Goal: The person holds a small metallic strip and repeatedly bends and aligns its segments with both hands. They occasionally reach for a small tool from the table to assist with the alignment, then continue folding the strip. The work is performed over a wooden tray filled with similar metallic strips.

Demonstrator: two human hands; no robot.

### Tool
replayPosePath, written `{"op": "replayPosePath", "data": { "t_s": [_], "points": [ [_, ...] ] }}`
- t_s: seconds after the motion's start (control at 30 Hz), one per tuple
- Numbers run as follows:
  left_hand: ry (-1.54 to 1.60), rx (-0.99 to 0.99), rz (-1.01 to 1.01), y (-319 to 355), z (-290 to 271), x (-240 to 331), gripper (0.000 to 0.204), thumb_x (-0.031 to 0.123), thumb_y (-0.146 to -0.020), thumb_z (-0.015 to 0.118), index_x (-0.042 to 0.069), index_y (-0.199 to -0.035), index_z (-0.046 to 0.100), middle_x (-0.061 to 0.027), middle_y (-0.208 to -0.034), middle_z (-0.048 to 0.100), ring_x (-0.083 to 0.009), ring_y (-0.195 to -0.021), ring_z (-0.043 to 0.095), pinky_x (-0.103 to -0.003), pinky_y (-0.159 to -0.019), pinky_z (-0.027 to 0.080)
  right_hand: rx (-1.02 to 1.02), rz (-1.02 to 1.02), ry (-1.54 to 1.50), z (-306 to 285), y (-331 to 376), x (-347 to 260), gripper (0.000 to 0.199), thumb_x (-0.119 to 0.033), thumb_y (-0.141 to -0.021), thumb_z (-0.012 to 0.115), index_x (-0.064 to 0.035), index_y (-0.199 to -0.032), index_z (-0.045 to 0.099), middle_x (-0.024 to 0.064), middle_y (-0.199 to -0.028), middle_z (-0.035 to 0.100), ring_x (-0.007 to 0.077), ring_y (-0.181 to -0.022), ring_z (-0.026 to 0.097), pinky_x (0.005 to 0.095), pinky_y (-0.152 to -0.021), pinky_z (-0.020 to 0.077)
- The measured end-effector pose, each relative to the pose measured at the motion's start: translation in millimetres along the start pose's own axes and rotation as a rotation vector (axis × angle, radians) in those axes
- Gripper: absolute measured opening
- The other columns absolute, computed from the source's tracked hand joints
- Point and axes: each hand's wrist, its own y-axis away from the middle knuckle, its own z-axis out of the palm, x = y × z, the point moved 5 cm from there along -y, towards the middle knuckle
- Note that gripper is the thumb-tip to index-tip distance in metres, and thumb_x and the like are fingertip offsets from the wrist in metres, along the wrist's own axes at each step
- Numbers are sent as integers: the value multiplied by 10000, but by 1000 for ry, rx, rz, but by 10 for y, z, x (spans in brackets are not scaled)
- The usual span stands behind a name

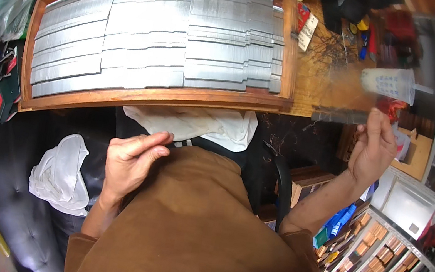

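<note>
My left hand (132,161) hovers in front of my brown top, thumb and fingers drawn together in a pinch. Whatever it holds, if anything, is too small to make out. Off to the right, my right hand (374,145) is raised beyond the table's edge with its fingers curled together. I cannot make out anything between them. Just above those fingertips is a plastic cup (386,82) with a straw, tilted in this view. A wooden-framed tray (155,101) lies ahead of me, filled with overlapping rows of thin silver-grey strips (148,35).
White cloth (197,123) hangs below the tray's near edge; another white cloth (62,175) lies on the black padded seat (4,171). Tools and thin wires clutter the wooden table (314,88) at right. A rack (379,256) holding small wooden blocks stands at lower right.
</note>
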Motion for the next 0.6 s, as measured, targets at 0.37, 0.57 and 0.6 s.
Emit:
{"op": "replayPosePath", "data": {
  "t_s": [0.37, 0.57, 0.6],
  "points": [
    [-100, -244, 93, -251, 440, 284, 294, 21, -875, 792, -3, -1165, 749, -155, -1009, 787, -222, -896, 786, -284, -794, 621, -573, 45, -78, 1006, 887, 35, 101, 118, -839, 757, 61, -922, 762, 88, -875, 678, 130, -794, 658, 236, -704, 524],
    [-88, -378, 39, -299, 594, 397, 275, 56, -884, 782, 16, -1153, 743, -168, -890, 764, -286, -797, 767, -333, -689, 604, -835, 66, -133, 1436, 1364, 141, 127, 64, -832, 792, 23, -951, 778, 88, -842, 692, 151, -743, 694, 259, -635, 544],
    [-116, -368, 39, -269, 587, 354, 267, 46, -882, 778, 13, -1145, 744, -165, -871, 759, -285, -768, 758, -335, -669, 593, -838, 20, -137, 1471, 1398, 157, 132, 62, -831, 794, 20, -956, 780, 86, -841, 690, 149, -738, 691, 259, -633, 544]
  ]
}}
